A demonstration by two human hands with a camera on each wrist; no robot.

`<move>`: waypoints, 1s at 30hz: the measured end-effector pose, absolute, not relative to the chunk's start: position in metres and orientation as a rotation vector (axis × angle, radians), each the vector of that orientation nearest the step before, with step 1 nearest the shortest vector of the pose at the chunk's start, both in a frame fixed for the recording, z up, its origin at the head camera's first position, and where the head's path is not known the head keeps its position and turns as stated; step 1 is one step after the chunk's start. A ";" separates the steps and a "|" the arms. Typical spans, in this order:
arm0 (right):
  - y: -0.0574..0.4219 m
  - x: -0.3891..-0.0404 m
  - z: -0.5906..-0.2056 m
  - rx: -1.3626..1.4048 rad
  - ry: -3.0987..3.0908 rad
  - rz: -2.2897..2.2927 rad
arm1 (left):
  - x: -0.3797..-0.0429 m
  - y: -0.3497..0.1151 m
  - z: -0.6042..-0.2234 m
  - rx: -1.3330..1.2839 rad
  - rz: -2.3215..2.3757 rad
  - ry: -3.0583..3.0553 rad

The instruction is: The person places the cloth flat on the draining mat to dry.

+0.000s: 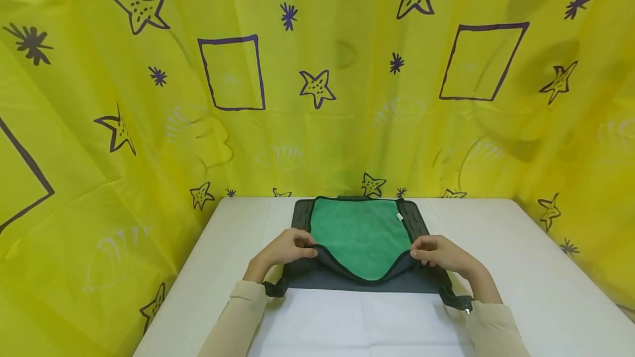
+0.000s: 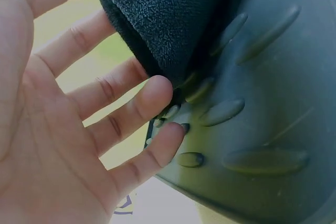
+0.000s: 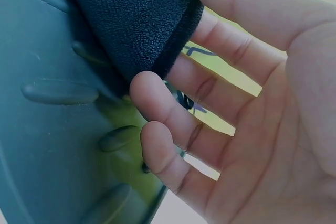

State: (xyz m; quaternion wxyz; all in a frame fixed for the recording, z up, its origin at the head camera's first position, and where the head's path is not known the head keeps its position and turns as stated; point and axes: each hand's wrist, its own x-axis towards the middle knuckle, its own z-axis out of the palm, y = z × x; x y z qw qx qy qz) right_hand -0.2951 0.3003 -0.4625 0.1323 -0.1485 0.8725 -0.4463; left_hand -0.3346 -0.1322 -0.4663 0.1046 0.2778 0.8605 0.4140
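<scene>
A cloth (image 1: 359, 233), green on top with a dark grey underside and black edging, lies over a dark grey board (image 1: 342, 284). My left hand (image 1: 289, 247) pinches its near left corner between thumb and fingers; in the left wrist view the other fingers of that hand (image 2: 68, 98) spread beside the dark plush underside (image 2: 163, 14). The near right corner is pinched by my right hand (image 1: 441, 252). In the right wrist view the dark fabric (image 3: 139, 19) hangs from that hand (image 3: 252, 108). Between the hands, the near edge sags toward the board.
Raised oval ridges mark the board's surface (image 2: 262, 161). A small white tag (image 1: 399, 217) sits at the cloth's right edge. Beneath is a white table (image 1: 238, 236). Yellow curtains (image 1: 317, 136) with dark star and square drawings surround the back and sides.
</scene>
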 end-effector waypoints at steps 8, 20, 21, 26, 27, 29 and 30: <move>0.299 -0.296 -0.463 -0.438 2.543 -1.291 | -0.337 -0.132 -0.469 0.825 1.281 2.531; 0.290 -0.299 -0.473 -0.414 2.657 -1.293 | -0.337 -0.127 -0.477 0.759 1.125 2.798; 0.289 -0.298 -0.473 -0.406 2.666 -1.281 | -0.337 -0.127 -0.478 0.751 1.094 2.811; 0.287 -0.297 -0.474 -0.369 2.689 -1.246 | -0.334 -0.127 -0.481 0.705 1.033 2.825; 0.287 -0.297 -0.474 -0.359 2.692 -1.245 | -0.334 -0.127 -0.481 0.703 1.034 2.829; 0.288 -0.297 -0.475 -0.361 2.695 -1.247 | -0.334 -0.128 -0.482 0.702 1.041 2.837; 0.289 -0.297 -0.476 -0.357 2.697 -1.250 | -0.334 -0.129 -0.482 0.696 1.042 2.844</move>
